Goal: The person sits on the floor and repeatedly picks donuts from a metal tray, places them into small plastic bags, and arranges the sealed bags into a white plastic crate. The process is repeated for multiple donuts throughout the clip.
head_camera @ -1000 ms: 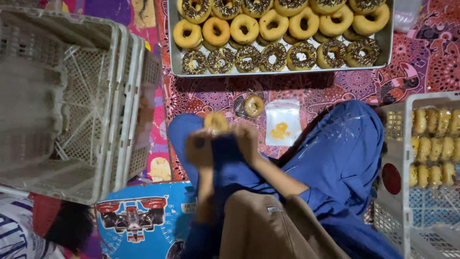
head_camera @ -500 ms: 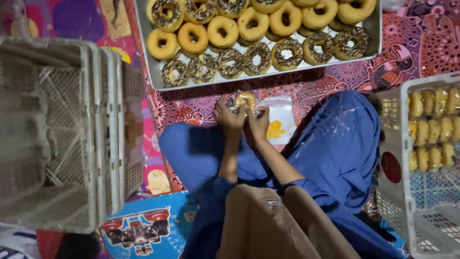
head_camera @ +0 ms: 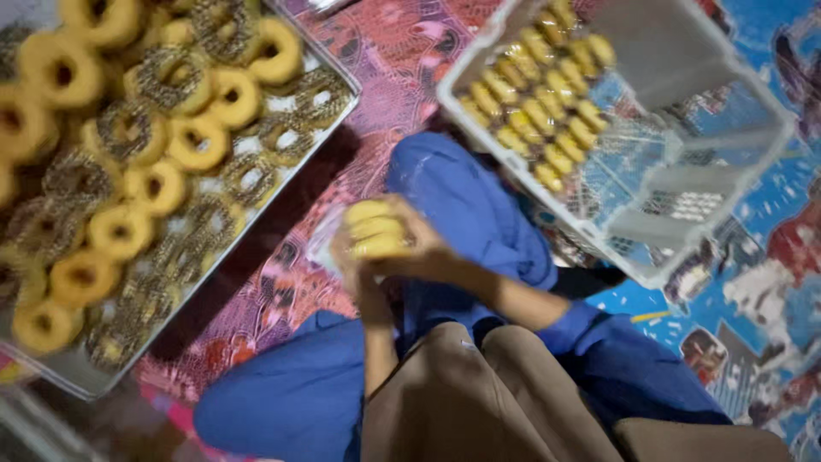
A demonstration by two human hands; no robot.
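My two hands meet in front of me, above my blue-clad knees. Both grip a small stack of yellow doughnuts [head_camera: 376, 229]. My left hand [head_camera: 346, 257] holds it from the left and below, and my right hand [head_camera: 425, 248] wraps it from the right. A metal tray [head_camera: 81, 372] full of plain and sprinkle-topped doughnuts lies to the left. A white plastic crate [head_camera: 599, 235] with rows of packed doughnuts stands to the upper right. The picture is blurred by motion.
A patterned red and purple mat [head_camera: 282, 282] covers the floor between tray and knees. A blue printed mat [head_camera: 753, 282] lies under the crate at the right. A clear plastic bag seems to lie just behind the stack, hard to make out.
The view has swung right and tilted: tray now at left, the doughnut crate at upper right. My hands, earlier at one doughnut on the mat, now hold a stack of doughnuts.
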